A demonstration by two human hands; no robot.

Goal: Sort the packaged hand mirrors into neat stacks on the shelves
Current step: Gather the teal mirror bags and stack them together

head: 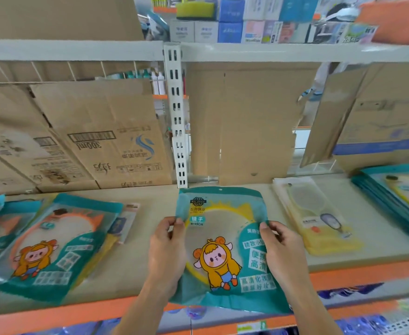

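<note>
Fingers (174, 222) of the left hand (167, 252) and right hand (283, 252) pinch the side edges of the mirror packet (222, 240), which is at the front of the shelf (150, 199), its lower end overhanging. It looks light, with slippery film and fragile glass inside; an edge hold seems safest.

Bright, even, nearly shadowless light; the mirror packet (222, 228) I hold looks sharp, while everything left, right and above it smears and bends from the wide lens.
</note>
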